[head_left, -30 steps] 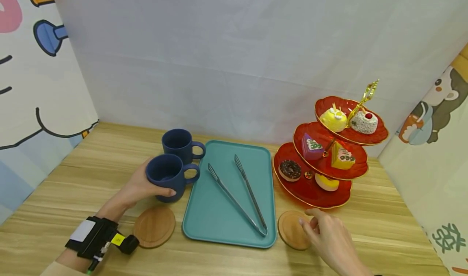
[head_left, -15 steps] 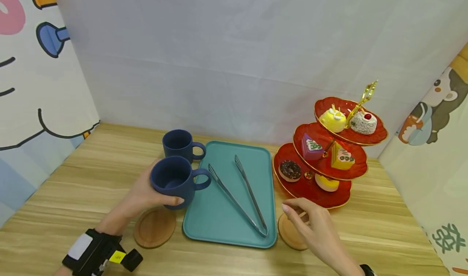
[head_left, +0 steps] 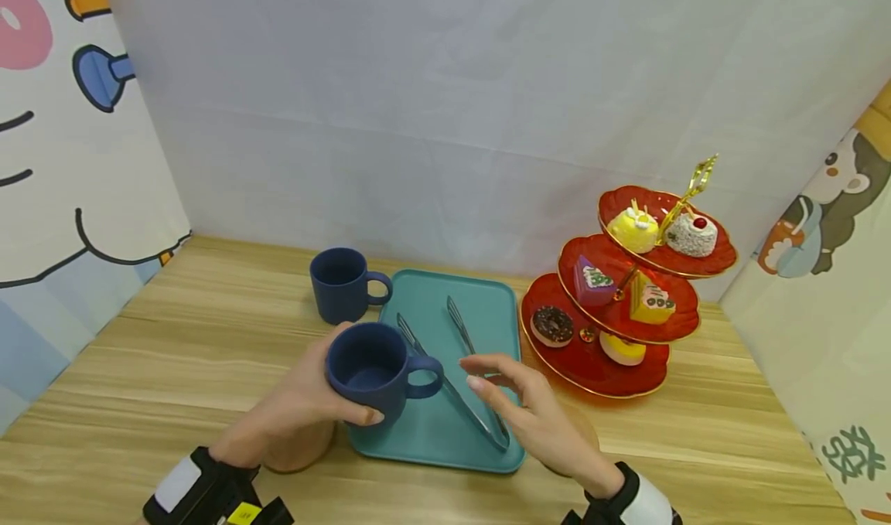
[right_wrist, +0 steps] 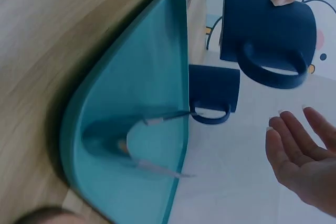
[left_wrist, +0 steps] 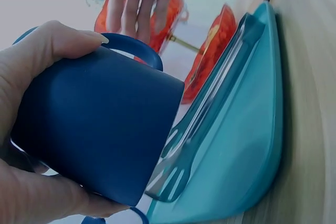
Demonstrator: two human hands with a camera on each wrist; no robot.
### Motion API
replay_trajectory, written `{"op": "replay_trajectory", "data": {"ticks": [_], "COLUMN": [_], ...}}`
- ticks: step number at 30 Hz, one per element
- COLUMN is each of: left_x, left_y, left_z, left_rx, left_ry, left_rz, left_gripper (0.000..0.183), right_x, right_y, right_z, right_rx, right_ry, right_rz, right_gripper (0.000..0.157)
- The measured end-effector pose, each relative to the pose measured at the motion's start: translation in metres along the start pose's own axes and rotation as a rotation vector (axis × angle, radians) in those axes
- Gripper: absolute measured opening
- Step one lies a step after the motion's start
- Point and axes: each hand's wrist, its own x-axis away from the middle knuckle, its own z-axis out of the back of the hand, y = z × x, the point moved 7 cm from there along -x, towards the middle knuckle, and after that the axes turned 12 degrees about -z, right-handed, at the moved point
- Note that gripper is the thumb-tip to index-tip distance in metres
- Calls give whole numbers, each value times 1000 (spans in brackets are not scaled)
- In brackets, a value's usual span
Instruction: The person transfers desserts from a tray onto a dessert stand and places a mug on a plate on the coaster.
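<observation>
My left hand grips a dark blue mug round its body, holding it above the left part of a teal tray. The mug's handle points right, toward my right hand. That hand hovers over the tray's right side with its fingers loosely bent and apart, touching nothing. In the right wrist view a gap shows between its fingers and the held mug's handle. Metal tongs lie on the tray below, partly hidden by the mug and hand. A second blue mug stands behind, left of the tray.
A round wooden coaster lies left of the tray, partly under my left arm. Another coaster is mostly covered by my right hand. At right stands a three-tier red stand with cakes and donuts. A pale wall closes the back.
My left hand has carried the mug right and nearer to me, away from the second mug to over the tray. My right hand has moved left from the right coaster toward the mug's handle.
</observation>
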Motion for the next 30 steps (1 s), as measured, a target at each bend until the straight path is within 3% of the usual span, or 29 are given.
{"op": "replay_trajectory", "data": {"ticks": [6, 12, 18, 23, 30], "left_x": [-2, -5, -6, -6, -8], "left_y": [0, 2, 3, 1, 0], "left_z": [-14, -22, -28, -31, -36], "left_rx": [90, 120, 142, 156, 183], "left_ry": [-27, -36, -57, -66, -92], "left_rz": [-16, -73, -94, -81, -61], "left_gripper": [79, 77, 75, 75, 74], "right_x": [-12, -18, -20, -17, -14], "right_y": [0, 2, 4, 0, 1], "right_z": [-18, -31, -37, -39, -38], "right_rx": [-130, -241, -269, -301, -395], "right_ry": [-110, -204, -214, -234, -273], "right_rz": [21, 30, 13, 41, 17], "right_gripper": [29, 28, 35, 37, 41]}}
